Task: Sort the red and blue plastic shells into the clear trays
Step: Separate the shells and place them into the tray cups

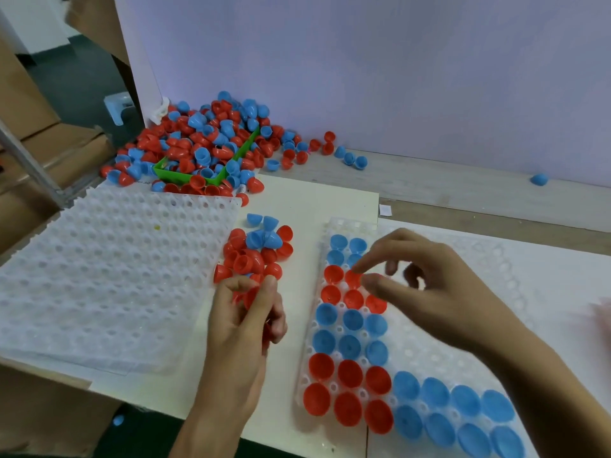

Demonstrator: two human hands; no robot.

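From the head camera we see our left hand [246, 320] low in the middle, its grip curled round a few red shells [250, 297], thumb and forefinger pinching one at the top. Just beyond that grip lies a small loose heap of shells [256, 251] on the cream desk [317, 200], mostly red with a few blue on its far side. To the left of the left grip sits a stack of unfilled clear trays [109, 269], its dimpled pockets bare apart from a small yellow speck. Farther beyond, against the pale wall [396, 67], a big pile of mixed shells [211, 143] spills over and around a green bin [198, 175], with a few strays trailing off to the right and one blue shell [539, 179] lying well apart by the wall. Our right hand [426, 292] hovers over the partly filled tray [330, 226], its grip spread and relaxed, the fingertips [358, 268] bent down just above a red shell [353, 278] seated in a pocket; motion blur keeps us from telling whether they touch it. Under and nearer than the right grip the tray holds the sorted shells in bands, open side down: blue at the far end, then red, blue, red, and a block of blue shells [453, 414] at the near right. Cardboard boxes [39, 137] stand beyond the desk's left edge.
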